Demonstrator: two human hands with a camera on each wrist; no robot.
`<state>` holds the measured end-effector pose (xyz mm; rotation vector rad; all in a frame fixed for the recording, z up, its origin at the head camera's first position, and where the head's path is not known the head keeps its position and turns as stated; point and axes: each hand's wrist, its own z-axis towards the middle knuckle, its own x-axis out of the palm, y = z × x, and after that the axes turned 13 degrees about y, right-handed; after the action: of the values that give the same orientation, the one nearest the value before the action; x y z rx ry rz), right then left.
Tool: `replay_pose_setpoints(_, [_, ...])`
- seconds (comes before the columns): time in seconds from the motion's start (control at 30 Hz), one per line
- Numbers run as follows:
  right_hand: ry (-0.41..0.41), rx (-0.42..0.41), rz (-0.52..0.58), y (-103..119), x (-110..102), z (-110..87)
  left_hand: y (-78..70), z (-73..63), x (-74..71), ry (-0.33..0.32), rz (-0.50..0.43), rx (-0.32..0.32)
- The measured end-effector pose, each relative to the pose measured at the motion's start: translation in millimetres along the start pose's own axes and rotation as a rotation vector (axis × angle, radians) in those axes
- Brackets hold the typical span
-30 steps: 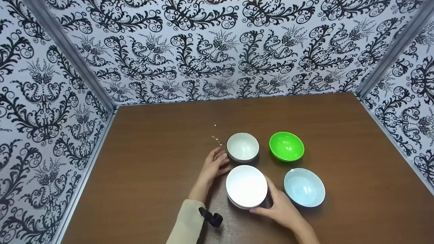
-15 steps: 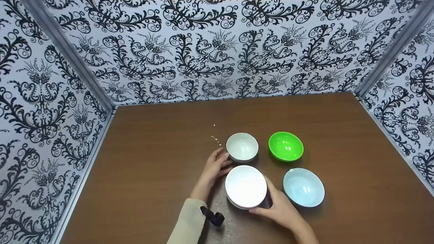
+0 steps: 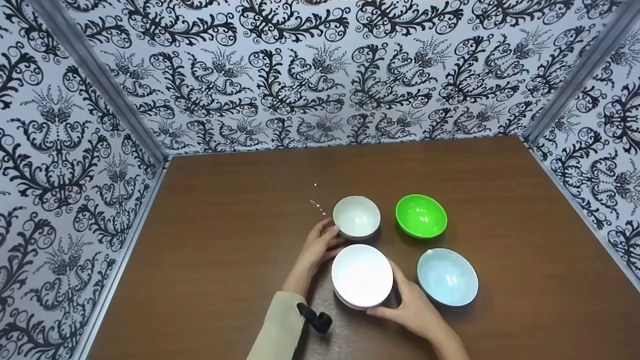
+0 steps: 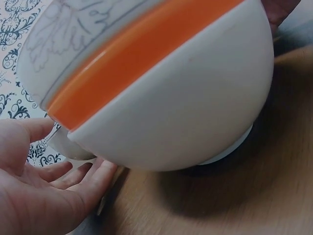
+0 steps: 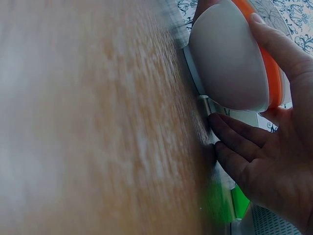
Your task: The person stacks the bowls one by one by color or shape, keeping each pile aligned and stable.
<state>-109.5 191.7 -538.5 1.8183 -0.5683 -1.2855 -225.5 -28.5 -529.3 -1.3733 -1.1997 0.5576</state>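
A stack of nested bowls stands nearest the person in the head view. From the side it has a white outer bowl, an orange bowl inside it, and a white patterned bowl on top. My right hand holds the stack from the right, its thumb against the side and the lower fingers reaching past the base. My left hand lies at the left front of a white bowl, fingers loosely bent; its fingertips are at or near that bowl, and contact is unclear.
A green bowl sits at the back right and a light blue bowl in front of it. Small white specks lie left of the white bowl on the brown table. Patterned walls enclose the back and sides.
My left hand has edged slightly right, closer to the white back bowl. The right hand and the stack stay in place; the head view shifts a little.
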Motion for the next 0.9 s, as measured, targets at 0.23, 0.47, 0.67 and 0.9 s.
replay_pose_setpoints(0.23, [0.004,0.006,0.0,-0.1,0.2,-0.3,1.9,2.5,-0.1,0.003,-0.007,0.002])
replay_pose_setpoints(0.47, [0.006,0.016,-0.007,0.4,0.6,-0.3,2.6,4.9,-1.0,-0.008,0.002,-0.02])
replay_pose_setpoints(0.67, [0.018,0.018,0.009,1.3,0.3,0.1,1.4,6.8,0.1,-0.003,0.02,-0.034])
replay_pose_setpoints(0.9, [0.019,0.022,-0.008,1.1,-0.2,0.3,1.1,8.1,1.0,0.006,0.028,-0.038])
